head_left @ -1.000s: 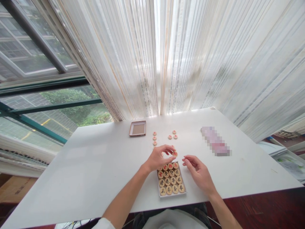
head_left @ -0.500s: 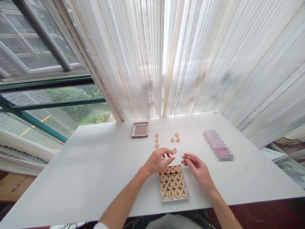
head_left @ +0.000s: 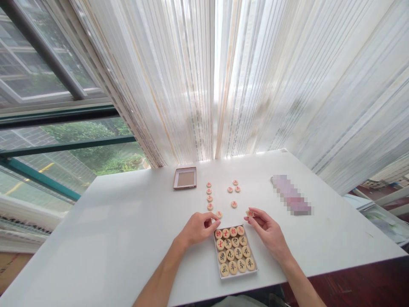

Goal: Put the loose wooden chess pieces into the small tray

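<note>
My right hand pinches a Chinese chess piece with a red character between thumb and fingertips, just above the table. Left of it, my left hand holds nothing, its thumb and index finger slightly apart. Just past those fingertips lies a red-marked piece. Between my forearms sits a shallow white box filled with rows of round wooden pieces, red characters mostly at the far end and black ones nearer me. Beyond my hands, a column of red pieces and a loose cluster lie on the table.
The white table reaches to the striped curtain. An open box lid lies near its back edge. A blurred-out pinkish object rests at the right. A window is at the left.
My left hand has drawn back leftward and toward me, uncovering red pieces it had partly hidden. The right hand keeps its piece at nearly the same spot. The view has shifted slightly.
</note>
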Demonstrator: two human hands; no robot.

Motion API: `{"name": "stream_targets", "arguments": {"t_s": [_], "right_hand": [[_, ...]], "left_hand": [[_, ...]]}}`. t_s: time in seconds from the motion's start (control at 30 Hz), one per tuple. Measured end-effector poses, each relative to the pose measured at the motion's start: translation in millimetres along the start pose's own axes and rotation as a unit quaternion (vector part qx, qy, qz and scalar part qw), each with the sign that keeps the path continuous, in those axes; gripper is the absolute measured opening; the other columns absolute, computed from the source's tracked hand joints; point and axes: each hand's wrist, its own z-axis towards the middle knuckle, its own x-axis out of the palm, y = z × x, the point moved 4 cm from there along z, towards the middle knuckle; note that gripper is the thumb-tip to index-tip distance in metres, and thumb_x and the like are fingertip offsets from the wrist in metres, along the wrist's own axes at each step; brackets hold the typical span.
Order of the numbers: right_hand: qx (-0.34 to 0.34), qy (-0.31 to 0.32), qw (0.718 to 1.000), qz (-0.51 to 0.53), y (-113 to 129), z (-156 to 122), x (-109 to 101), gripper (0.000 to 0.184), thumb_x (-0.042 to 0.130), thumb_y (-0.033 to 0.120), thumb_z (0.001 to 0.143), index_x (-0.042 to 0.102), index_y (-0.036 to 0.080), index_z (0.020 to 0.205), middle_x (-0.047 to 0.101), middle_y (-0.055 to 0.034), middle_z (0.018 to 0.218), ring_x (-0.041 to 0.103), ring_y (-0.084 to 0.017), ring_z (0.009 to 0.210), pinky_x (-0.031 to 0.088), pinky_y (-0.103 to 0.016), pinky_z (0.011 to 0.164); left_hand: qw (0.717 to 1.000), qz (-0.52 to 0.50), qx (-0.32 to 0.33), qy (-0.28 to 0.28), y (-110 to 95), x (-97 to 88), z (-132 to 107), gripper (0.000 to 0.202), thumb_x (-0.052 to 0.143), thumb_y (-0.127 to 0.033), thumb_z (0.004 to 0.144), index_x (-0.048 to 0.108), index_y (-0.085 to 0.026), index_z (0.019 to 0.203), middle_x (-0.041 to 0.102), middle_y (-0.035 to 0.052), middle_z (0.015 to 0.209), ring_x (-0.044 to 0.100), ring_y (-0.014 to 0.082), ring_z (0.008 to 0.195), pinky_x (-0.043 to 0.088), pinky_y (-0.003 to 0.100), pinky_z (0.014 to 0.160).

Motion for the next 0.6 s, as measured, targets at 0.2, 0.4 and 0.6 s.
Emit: {"name": "stream_targets", "arguments": {"t_s": [0.2,0.4,0.6], "right_hand": [[-0.019,-0.017,0.999,-0.029,-5.1,0.7,-2.7,0.043,0.072,0.046,0.086,0.065,0.02,0.119,0.074,-0.0112,0.111,0.074,-0.027,0.097,0.06,-0.043,0.093],[-0.017,-0.015,0.999,-0.03,-5.5,1.0,-5.3,0.041,0.072,0.046,0.086,0.065,0.023,0.119,0.073,-0.0091,0.108,0.074,-0.025,0.093,0.061,-0.04,0.088],[-0.025,-0.014,0.999,-0.041,-8.3,2.2,-5.1,0.041,0.071,0.045,0.087,0.064,0.022,0.12,0.072,-0.009,0.107,0.073,-0.025,0.092,0.06,-0.04,0.089]], "left_hand": [[0.999,0.03,0.014,0.0,-4.0,2.9,-0.5,0.02,0.062,-0.038,0.087,0.073,-0.021,0.087,0.058,-0.0041,0.057,0.048,0.0093,0.052,0.038,0.021,0.057],[0.998,0.055,0.019,0.0,-3.1,3.7,-0.6,0.017,0.064,-0.036,0.087,0.073,-0.022,0.086,0.059,-0.0053,0.055,0.049,0.0085,0.05,0.039,0.02,0.058],[0.997,0.064,0.03,-0.003,-2.9,4.7,-1.8,0.019,0.063,-0.038,0.088,0.072,-0.021,0.086,0.062,-0.0048,0.055,0.049,0.0083,0.048,0.039,0.02,0.058]]}}
